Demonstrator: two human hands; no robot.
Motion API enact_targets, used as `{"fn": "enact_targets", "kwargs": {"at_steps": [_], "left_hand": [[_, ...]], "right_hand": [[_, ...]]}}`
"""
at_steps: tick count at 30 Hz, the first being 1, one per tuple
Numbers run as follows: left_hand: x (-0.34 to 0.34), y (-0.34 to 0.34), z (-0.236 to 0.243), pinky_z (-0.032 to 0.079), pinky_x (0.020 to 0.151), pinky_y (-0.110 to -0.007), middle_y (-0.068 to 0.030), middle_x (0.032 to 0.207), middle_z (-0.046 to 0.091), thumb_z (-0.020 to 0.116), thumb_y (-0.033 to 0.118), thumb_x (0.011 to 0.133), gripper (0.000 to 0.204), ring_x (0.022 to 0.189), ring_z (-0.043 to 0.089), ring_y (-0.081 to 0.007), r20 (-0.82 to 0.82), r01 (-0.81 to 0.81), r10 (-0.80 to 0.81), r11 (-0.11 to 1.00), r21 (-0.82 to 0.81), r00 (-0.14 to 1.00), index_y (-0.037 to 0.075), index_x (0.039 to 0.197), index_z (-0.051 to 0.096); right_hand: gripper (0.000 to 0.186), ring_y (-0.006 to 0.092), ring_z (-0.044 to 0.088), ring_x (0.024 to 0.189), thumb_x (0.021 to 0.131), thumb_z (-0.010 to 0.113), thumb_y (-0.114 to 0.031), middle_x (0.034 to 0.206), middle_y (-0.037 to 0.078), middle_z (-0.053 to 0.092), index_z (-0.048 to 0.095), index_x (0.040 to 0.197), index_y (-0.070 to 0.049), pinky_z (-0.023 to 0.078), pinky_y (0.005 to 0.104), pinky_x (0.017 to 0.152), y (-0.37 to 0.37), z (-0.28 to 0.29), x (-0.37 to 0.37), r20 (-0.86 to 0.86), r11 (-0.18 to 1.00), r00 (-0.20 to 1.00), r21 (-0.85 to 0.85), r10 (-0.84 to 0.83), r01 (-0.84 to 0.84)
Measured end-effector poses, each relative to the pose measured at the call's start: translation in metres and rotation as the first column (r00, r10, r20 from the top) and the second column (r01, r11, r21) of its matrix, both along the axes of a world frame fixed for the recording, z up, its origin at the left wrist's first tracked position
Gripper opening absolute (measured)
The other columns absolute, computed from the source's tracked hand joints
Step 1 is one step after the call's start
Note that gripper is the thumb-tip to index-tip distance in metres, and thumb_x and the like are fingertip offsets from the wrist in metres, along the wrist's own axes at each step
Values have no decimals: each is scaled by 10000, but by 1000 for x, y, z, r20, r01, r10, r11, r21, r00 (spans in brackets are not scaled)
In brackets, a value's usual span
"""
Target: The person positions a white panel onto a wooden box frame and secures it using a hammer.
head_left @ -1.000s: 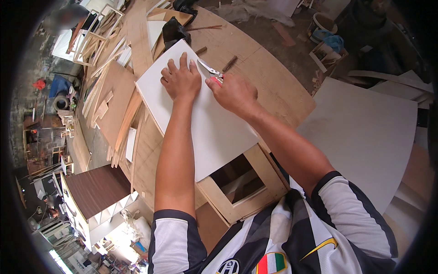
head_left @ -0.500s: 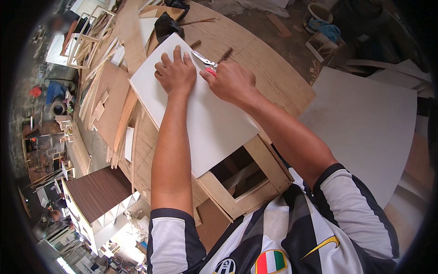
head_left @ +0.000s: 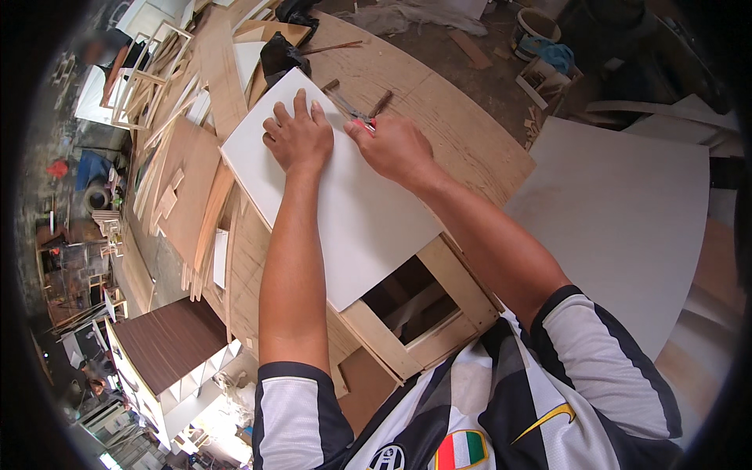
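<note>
My left hand [head_left: 301, 139] lies with fingers spread on a smooth white sheet [head_left: 376, 227]. This sheet covers most of a pale wooden frame [head_left: 440, 270], whose near end shows a dark opening. My right hand [head_left: 398, 150] is closed around red-handled scissors [head_left: 363, 121] at the sheet's right edge. Their metal blades point away to the upper left, blurred. Just beyond the blades are two short dark brown pieces [head_left: 383, 102] on the plywood tabletop [head_left: 470, 129]; I cannot tell whether they belong to one tool.
Wood strips and boards [head_left: 184, 164] pile up on the left. A black plastic bag [head_left: 282, 59] sits past the sheet's far corner. A large white panel [head_left: 619, 211] stands to the right, and a bucket [head_left: 535, 31] farther back. At far left another person's arm [head_left: 115, 74] shows.
The scissors have turned slightly, and their blades now sit lower, by the sheet's edge. Both hands keep nearly the same places. The other person's arm has come into view at far left.
</note>
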State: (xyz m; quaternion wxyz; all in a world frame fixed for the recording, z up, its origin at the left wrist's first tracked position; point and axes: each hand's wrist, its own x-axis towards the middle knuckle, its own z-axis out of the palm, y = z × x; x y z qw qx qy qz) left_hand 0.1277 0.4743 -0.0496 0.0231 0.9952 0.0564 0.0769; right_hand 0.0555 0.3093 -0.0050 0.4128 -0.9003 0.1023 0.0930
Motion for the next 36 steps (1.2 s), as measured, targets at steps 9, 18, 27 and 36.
{"fn": "enact_targets", "kwargs": {"at_steps": [9,18,27,36], "left_hand": [[2,0,-3,341,1165,-541,-151,1588,446,410,493,1092,555,1361,454,-409,8,12,-12,1000,3,1000,283,1600,488],[2,-2,-2,338,1160,-539,-152,1577,446,407,488,1095,549,1350,454,-407,4,6,-6,1000,-8,1000,287,1599,486],[2,-2,-1,353,1146,-535,-155,1577,445,403,493,1099,540,1339,461,-410,-6,-1,1,1000,14,1000,289,1592,491],[1,0,-4,352,1150,-537,-157,1587,450,393,494,1101,548,1346,464,-398,20,16,-16,1000,24,1000,281,1598,487]], "right_hand": [[608,407,754,997,1009,610,-595,997,229,773,768,998,-8,576,531,835,9,-1,7,-44,995,999,-94,14,-18],[600,397,750,1031,1012,600,-606,1048,206,780,774,1077,-36,575,529,869,9,-8,18,-30,992,998,-112,54,-57],[604,408,760,971,1006,621,-596,974,213,784,794,959,-19,582,518,827,11,-11,18,39,987,997,-145,71,-64],[639,395,752,808,982,644,-622,768,215,738,778,836,-15,569,515,741,-5,-22,36,58,988,990,91,-131,125]]}}
